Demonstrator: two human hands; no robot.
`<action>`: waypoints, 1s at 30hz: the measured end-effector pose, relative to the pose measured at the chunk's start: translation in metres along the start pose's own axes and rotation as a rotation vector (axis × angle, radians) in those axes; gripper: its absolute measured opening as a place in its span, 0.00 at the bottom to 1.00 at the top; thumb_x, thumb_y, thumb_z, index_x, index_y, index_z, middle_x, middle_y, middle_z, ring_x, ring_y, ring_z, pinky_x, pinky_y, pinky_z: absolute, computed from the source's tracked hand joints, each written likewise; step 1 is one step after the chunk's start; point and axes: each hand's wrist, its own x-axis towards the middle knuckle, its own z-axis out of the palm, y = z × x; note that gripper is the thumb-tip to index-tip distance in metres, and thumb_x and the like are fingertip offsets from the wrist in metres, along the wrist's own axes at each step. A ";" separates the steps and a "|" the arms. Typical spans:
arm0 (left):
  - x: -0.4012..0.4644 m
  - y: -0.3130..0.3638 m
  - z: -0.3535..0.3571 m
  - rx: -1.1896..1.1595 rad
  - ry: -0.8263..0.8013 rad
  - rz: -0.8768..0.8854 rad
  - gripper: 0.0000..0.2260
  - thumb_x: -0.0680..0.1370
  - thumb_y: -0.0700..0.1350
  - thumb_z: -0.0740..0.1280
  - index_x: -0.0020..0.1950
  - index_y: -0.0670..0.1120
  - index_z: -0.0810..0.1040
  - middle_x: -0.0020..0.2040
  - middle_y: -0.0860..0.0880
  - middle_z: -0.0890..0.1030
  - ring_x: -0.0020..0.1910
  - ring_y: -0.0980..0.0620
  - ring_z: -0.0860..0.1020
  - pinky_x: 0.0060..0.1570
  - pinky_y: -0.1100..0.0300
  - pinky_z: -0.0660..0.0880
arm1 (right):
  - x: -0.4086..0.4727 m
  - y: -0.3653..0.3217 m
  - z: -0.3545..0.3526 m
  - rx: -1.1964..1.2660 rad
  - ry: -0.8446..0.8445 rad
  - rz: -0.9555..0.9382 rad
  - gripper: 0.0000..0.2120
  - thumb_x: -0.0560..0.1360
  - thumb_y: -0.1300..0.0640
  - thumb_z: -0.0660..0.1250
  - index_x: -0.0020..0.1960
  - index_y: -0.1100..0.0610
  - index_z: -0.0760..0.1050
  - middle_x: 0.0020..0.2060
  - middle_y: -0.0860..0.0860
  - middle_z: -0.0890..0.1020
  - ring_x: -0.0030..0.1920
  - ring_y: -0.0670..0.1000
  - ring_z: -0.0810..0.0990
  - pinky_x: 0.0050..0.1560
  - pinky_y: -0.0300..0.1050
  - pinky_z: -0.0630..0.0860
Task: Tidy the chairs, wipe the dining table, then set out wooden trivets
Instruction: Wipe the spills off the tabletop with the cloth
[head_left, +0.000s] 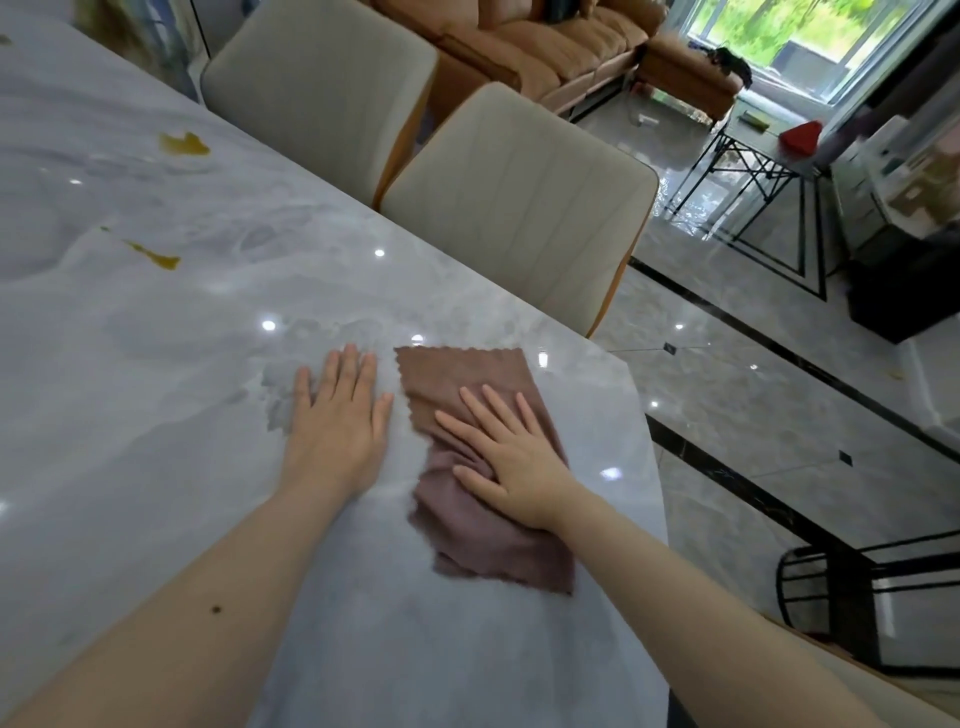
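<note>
Grey marbled worktop (156, 364) filling the left and centre of the frame, glossy, one corner at centre right. Two pale upholstered chairs (519, 208) tucked along the far edge, upper centre. One mauve cloth (467, 379) lying lower centre, long axis running from the near edge up toward the chairs, bunched under the palm. Right hand (509, 452) flat on the cloth, fingers (480, 410) straight and spread, pressing rather than pinching. Left hand (340, 415) just beside the cloth's left edge, flat on bare stone, fingers straight and nearly together, holding nothing. Two yellow-brown smears (184, 144) at upper left, well apart from the cloth, up and left of both hands, nearer the left. No trivets in view; wiping probably under way.
</note>
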 end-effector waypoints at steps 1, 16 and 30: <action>0.001 0.000 0.001 0.003 0.001 0.000 0.26 0.82 0.53 0.45 0.78 0.45 0.50 0.79 0.46 0.51 0.77 0.49 0.48 0.74 0.46 0.41 | -0.008 0.010 -0.001 -0.008 -0.008 0.020 0.28 0.79 0.38 0.53 0.76 0.37 0.48 0.78 0.45 0.47 0.78 0.50 0.41 0.75 0.54 0.35; 0.000 0.002 0.002 0.031 0.038 0.027 0.25 0.82 0.52 0.43 0.78 0.43 0.49 0.78 0.45 0.51 0.78 0.49 0.47 0.74 0.47 0.40 | 0.092 -0.019 -0.001 0.005 -0.019 0.304 0.33 0.76 0.31 0.50 0.76 0.37 0.44 0.78 0.54 0.43 0.77 0.60 0.38 0.72 0.66 0.34; 0.001 0.000 0.004 -0.015 0.041 0.021 0.25 0.83 0.51 0.46 0.78 0.42 0.53 0.78 0.44 0.55 0.77 0.47 0.51 0.74 0.47 0.41 | 0.048 0.035 -0.005 0.029 -0.007 0.499 0.32 0.75 0.29 0.48 0.76 0.34 0.44 0.78 0.52 0.43 0.77 0.58 0.38 0.73 0.64 0.34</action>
